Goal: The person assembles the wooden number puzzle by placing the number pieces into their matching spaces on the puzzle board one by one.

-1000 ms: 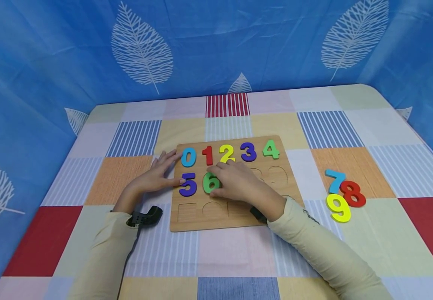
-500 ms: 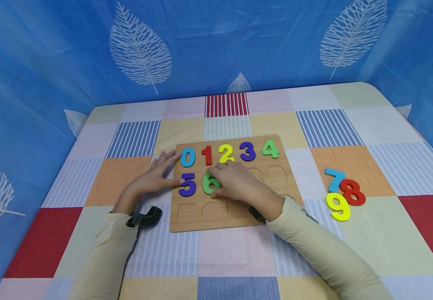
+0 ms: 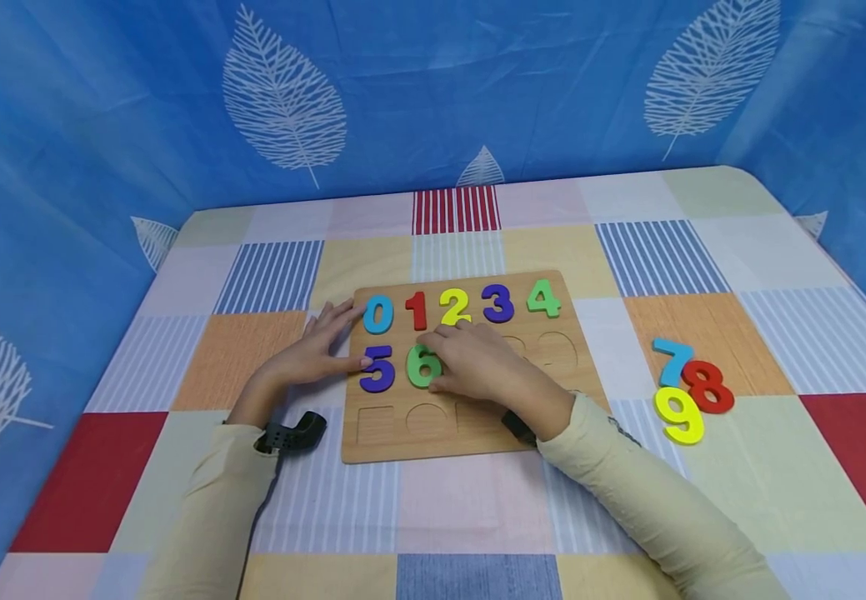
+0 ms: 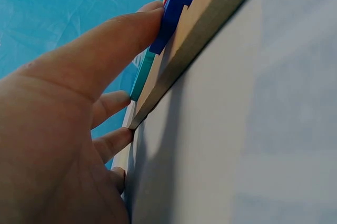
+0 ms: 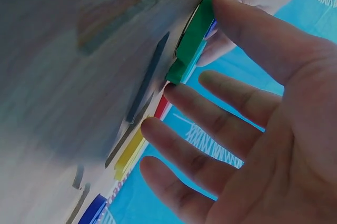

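A wooden number board (image 3: 397, 448) lies on the table. My right hand (image 3: 481, 364) is over its middle row, thumb at one end of the green number 6 (image 3: 412, 368) and fingertips at the other, pinching it. In the right wrist view, the green 6 (image 5: 194, 32) stands proud of the board, its slot partly hidden. My left hand (image 3: 303, 360) rests at the board's left edge with fingers spread. Its thumb touches the purple number 5 (image 3: 378, 385), and a fingertip meets the light-blue number 0 (image 3: 368, 317).
Red 1 (image 3: 419, 312), yellow 2 (image 3: 457, 317), purple 3 (image 3: 506, 305) and green 4 (image 3: 548, 306) fill the top row. Right of the board lie a blue 7 (image 3: 676, 363), red 8 (image 3: 706, 387) and yellow 9 (image 3: 695, 427), touching. A blue curtain (image 3: 402, 92) stands behind.
The right thumb has shifted slightly at the lower edge of the green 6. Otherwise both hands and the numbers stay in place; the head view sways a little.
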Motion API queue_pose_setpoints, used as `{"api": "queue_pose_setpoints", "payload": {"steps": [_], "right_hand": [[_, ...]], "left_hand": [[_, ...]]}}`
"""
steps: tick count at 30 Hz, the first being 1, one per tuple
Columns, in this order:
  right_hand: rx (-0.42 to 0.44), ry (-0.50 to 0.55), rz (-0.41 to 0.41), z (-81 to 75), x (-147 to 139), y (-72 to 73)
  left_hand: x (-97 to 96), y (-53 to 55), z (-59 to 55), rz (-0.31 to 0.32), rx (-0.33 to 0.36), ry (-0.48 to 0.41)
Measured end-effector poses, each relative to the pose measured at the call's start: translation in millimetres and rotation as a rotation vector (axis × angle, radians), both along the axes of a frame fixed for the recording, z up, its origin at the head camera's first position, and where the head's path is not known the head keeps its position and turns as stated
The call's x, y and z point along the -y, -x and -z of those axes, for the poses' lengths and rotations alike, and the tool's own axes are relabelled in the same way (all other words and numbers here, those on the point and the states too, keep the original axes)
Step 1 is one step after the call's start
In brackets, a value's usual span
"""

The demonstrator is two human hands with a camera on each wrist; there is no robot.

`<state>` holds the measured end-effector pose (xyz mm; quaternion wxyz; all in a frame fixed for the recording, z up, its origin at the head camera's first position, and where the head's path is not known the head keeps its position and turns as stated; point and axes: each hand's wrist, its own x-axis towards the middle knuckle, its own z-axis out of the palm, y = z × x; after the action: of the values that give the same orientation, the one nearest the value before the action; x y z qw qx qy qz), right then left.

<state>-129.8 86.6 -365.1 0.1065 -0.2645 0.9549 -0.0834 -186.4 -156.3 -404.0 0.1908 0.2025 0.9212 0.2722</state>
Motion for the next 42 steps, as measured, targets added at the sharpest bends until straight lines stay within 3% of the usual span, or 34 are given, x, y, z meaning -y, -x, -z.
{"api": "queue_pose_setpoints", "payload": {"steps": [14, 23, 30, 42], "right_hand": [[0.004, -0.021, 0.012, -0.5, 2, -1.4], [0.033, 0.015, 0.025, 3.0, -13, -8.4], [0.031, 0.071, 0.025, 2.8, -40, -12.9], [-0.068, 0.101, 0.14, 2.3, -123, -33.2]], "left_hand": [[1.2, -1.0, 0.7, -0.012, 0.01, -0.003], [2.0, -3.1, 0.5, -0.017, 0.008, 0.006], [-2.3, -1.9, 0.9, 0.0, 0.012, 0.008], [-4.0, -0.9, -2.3, 0.014, 0.001, 0.027]]}}
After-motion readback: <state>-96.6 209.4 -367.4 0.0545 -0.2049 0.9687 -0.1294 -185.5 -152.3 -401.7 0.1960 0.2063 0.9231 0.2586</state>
